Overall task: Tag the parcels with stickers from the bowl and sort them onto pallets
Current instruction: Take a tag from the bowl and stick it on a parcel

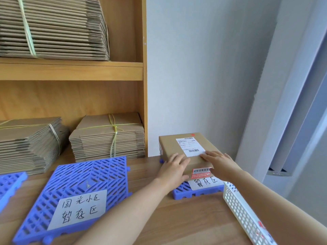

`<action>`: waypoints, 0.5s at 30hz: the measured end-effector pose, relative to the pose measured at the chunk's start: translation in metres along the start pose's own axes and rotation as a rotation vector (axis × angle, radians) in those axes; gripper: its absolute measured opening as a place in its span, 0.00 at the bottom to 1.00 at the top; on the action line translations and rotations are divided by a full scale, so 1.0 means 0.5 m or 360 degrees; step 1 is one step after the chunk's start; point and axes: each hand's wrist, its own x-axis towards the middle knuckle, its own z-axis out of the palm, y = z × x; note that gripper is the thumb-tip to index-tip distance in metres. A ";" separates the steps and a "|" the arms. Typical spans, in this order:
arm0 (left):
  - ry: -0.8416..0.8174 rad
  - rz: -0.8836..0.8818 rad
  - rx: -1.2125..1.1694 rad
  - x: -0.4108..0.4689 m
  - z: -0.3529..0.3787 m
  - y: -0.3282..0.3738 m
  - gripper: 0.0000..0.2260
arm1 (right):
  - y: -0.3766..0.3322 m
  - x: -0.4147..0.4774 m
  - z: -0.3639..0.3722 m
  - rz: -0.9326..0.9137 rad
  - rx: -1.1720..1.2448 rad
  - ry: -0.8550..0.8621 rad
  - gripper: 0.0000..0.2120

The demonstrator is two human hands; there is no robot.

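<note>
A brown cardboard parcel [178, 145] lies on the right blue pallet [184, 190], which carries a handwritten paper label. The parcel bears a white shipping label, a small red round sticker [192, 134] at its far corner and a red-and-white seal on its near end. My left hand [174, 167] rests flat on the parcel's near left side, fingers apart. My right hand [218, 160] lies flat on its near right top, touching the shipping label. A middle blue pallet [83, 175] with a handwritten label holds no parcel. The sticker bowl is not in view.
A third blue pallet [10, 181] shows at the left edge. Bundles of flat cardboard [108, 138] fill a wooden shelf unit [70, 71] behind the wooden table [185, 223]. A white perforated basket [247, 220] stands at the right front. A white wall rises behind the parcel.
</note>
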 end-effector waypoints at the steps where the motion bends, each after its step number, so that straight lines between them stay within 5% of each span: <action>1: -0.0007 -0.0006 0.0022 -0.006 -0.003 -0.001 0.30 | -0.006 -0.004 -0.002 0.0014 -0.0012 0.0004 0.32; 15: 0.0054 -0.0336 0.0357 -0.281 -0.201 -0.015 0.14 | -0.240 -0.149 -0.086 -0.0116 0.0131 0.0153 0.16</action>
